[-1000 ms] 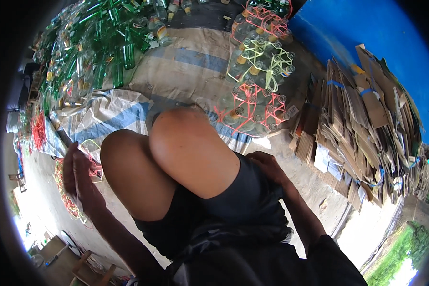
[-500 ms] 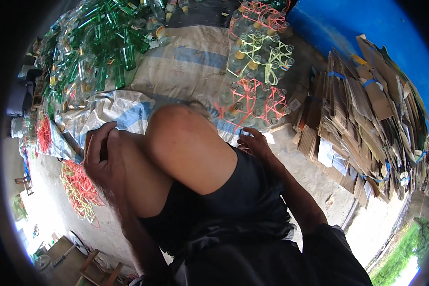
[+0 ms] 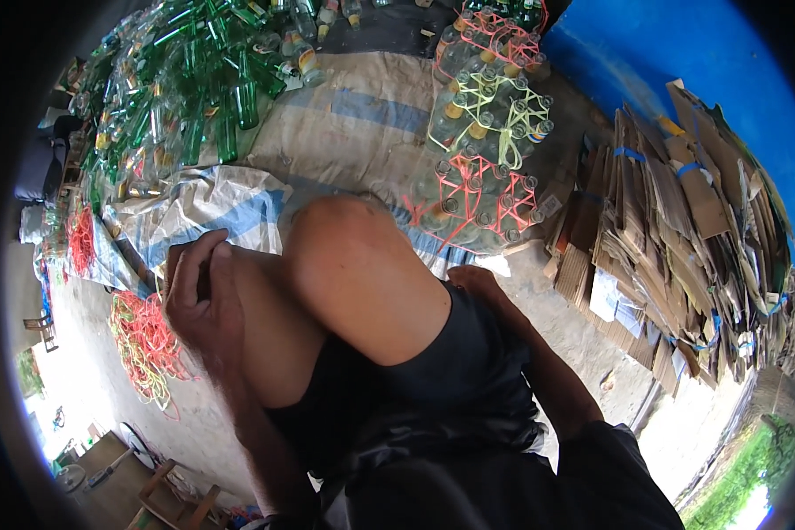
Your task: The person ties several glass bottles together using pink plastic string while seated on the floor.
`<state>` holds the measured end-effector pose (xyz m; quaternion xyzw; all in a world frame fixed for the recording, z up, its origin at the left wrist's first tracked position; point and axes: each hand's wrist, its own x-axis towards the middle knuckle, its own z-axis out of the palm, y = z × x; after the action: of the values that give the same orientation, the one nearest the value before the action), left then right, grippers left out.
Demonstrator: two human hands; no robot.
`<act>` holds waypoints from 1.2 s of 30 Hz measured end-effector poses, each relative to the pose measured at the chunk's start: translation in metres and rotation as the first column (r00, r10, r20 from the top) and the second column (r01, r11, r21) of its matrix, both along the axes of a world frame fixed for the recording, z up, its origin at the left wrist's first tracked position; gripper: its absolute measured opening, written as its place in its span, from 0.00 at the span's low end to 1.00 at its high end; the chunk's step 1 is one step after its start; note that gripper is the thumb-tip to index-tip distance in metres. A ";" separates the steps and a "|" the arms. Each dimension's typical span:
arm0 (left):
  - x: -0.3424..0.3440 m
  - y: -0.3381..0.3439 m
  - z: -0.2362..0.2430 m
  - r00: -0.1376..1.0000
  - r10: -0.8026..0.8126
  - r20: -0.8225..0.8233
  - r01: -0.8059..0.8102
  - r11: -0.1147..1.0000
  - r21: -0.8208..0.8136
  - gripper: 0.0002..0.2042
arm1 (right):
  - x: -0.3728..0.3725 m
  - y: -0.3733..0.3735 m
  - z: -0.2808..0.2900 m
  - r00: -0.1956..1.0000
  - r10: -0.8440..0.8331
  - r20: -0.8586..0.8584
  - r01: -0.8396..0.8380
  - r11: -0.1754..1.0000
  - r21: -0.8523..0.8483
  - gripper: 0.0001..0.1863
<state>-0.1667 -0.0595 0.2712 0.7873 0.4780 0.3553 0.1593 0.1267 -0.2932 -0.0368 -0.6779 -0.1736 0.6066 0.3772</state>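
Observation:
My left hand [image 3: 201,291] lies against the outer side of my bent left leg, near the knee. Its fingers are loosely bent, thumb and forefinger stand apart, and I see nothing held. Beside my right thigh is my right hand [image 3: 481,284], its back showing and its fingers hidden. Just beyond it stands a bundle of clear glass bottles [image 3: 486,208] laced together with red string. Farther off, another clear-bottle bundle [image 3: 495,119] is tied with yellow-green string in a bow. A blue-and-white striped woven sheet [image 3: 230,208] lies crumpled beyond my knees.
Green glass bottles [image 3: 225,106] form a large heap at the far left. Tangled red and yellow string [image 3: 146,344] lies on the floor at left. Stacked flattened cardboard [image 3: 662,230] leans by a blue panel [image 3: 707,62] on the right. A wooden stool [image 3: 172,495] stands lower left.
My right hand has turned or drawn in, so its fingers no longer show. My left hand keeps its place on the leg. The whole view has shifted slightly.

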 end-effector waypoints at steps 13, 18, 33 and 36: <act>0.043 -0.048 0.072 0.863 -0.349 0.364 0.393 0.918 -0.052 0.11 | -0.015 0.049 0.218 0.953 -0.242 0.183 0.134 0.878 0.459 0.16; 0.099 -0.087 0.117 0.356 -0.508 0.784 0.733 0.672 0.103 0.10 | -0.054 0.084 0.302 0.638 -0.312 0.704 -0.404 0.642 0.651 0.33; 0.122 -0.134 0.126 0.139 -0.428 0.893 0.549 0.784 0.290 0.09 | -0.072 0.094 0.283 0.545 -0.266 0.795 -0.514 0.644 0.567 0.42; 0.106 -0.128 0.140 0.191 -0.530 0.826 0.534 0.762 0.366 0.10 | -0.093 0.102 0.287 0.614 -0.289 0.734 -0.466 0.618 0.633 0.40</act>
<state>-0.0611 -0.1874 0.4110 0.5824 0.0130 0.6391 0.5022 0.0337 -0.1907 0.2502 -0.6245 -0.6020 0.1279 0.4809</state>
